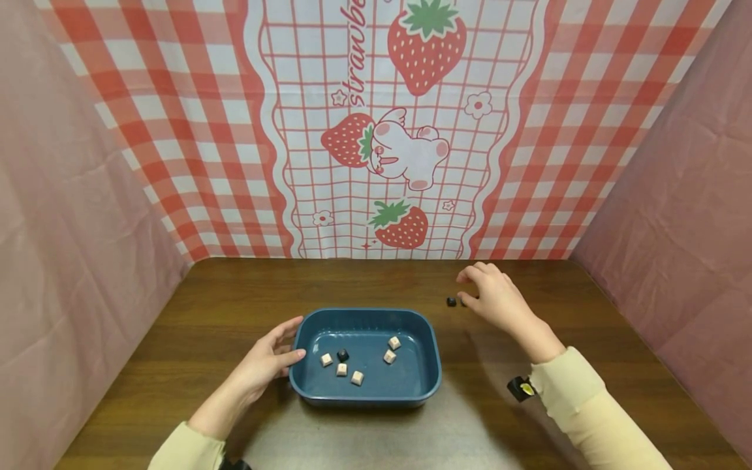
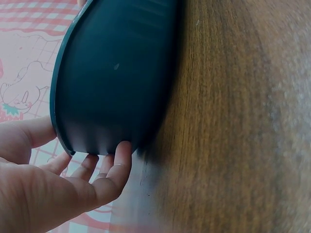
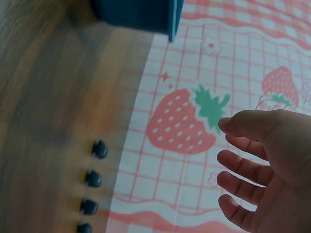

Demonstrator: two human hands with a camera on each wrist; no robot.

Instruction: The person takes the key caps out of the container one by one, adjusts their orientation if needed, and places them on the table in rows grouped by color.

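A blue rectangular plastic tub (image 1: 365, 398) stands on the table, holding several white keycaps (image 1: 357, 378) and one black keycap (image 1: 343, 355). My left hand (image 1: 264, 359) grips the tub's left end, the thumb over the rim and the fingers against the outer wall; the left wrist view shows those fingers (image 2: 124, 158) on the outside. Above the table to the right of the tub hovers my right hand (image 1: 499, 300), fingers loosely bent, with nothing visible in it. Near its fingertips lies a black keycap (image 1: 451, 301). The right wrist view has several black keycaps (image 3: 93, 178) in a row.
Behind the wooden table (image 1: 247, 287) hangs a red-and-white checked cloth (image 1: 194, 130) with printed strawberries. Pink cloth (image 1: 664, 196) hangs on both sides. A dark wrist device (image 1: 520, 389) sits by the right sleeve.
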